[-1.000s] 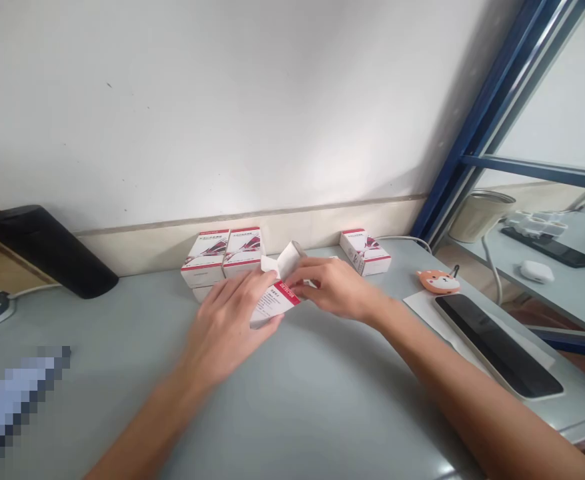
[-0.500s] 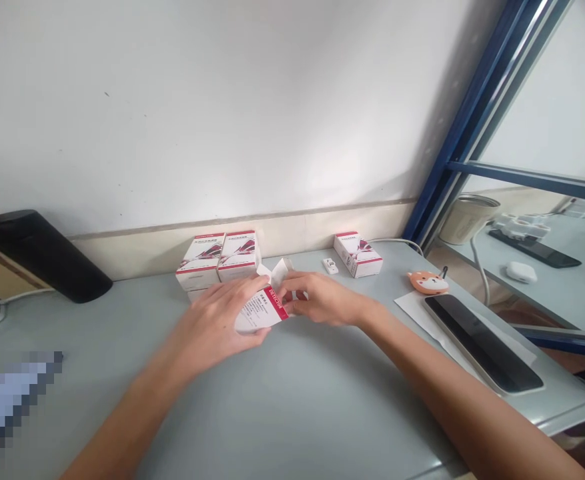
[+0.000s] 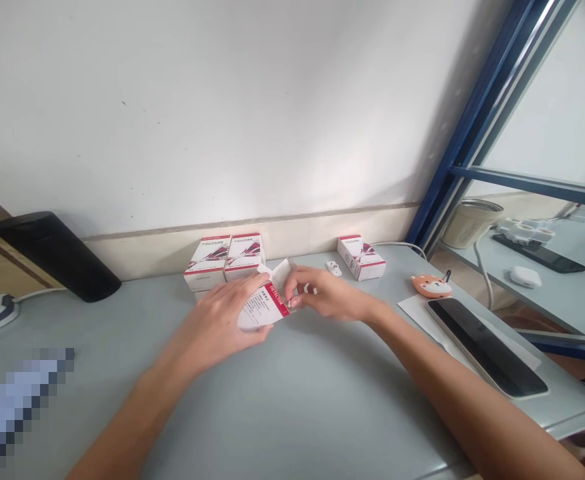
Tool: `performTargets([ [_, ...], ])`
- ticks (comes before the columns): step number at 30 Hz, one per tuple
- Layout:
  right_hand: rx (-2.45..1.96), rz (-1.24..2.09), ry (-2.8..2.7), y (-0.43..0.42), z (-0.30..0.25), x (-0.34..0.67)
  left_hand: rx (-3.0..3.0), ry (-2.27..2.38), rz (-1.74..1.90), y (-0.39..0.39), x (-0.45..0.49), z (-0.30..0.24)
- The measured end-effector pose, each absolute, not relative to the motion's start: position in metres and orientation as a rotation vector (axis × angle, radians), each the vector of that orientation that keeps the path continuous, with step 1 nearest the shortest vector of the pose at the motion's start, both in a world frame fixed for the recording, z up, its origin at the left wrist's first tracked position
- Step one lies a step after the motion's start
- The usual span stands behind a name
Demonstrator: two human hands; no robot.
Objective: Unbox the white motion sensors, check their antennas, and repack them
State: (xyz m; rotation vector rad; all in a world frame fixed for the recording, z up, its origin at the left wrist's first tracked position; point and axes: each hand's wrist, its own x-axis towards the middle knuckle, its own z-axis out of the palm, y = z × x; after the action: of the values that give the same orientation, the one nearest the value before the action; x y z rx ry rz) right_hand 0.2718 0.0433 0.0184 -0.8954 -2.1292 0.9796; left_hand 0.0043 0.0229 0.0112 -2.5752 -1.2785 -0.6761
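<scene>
My left hand [image 3: 219, 320] grips a small white and red carton [image 3: 263, 308] just above the grey table [image 3: 292, 393]; the carton's end flap [image 3: 281, 271] stands open. My right hand [image 3: 325, 297] is at that open end, fingers curled and pinching something small and white that I cannot make out. Behind the carton, two like boxes [image 3: 225, 259] stand side by side by the wall. A third box [image 3: 361, 256] lies to the right, with a small white part [image 3: 333, 268] beside it.
A black cylinder [image 3: 55, 255] lies at the back left. To the right lie a phone [image 3: 487, 347] on white paper and an orange animal-shaped charm [image 3: 431, 285]. A blue frame [image 3: 465, 127] and a cable [image 3: 402, 241] border the right; beyond is another desk.
My right hand has drawn slightly right from the carton's open end, now pinching something small and white. The left hand keeps the carton in about the same place.
</scene>
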Motion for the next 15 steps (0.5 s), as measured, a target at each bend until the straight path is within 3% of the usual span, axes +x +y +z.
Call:
performTargets([
  [2,-1.039,0.859,-2.05,0.048,0.021,0.282,-2.582,-1.31,-0.676,0.023,0.004,0.013],
  [7,-1.604,0.158,-2.108,0.068,0.003,0.307,-2.584,-1.246,-0.702,0.022,0.007,0.016],
  [15,-1.581,-0.025,-2.132,0.066,0.001,0.303,-2.569,-1.194,-0.797,0.02,0.007,0.013],
])
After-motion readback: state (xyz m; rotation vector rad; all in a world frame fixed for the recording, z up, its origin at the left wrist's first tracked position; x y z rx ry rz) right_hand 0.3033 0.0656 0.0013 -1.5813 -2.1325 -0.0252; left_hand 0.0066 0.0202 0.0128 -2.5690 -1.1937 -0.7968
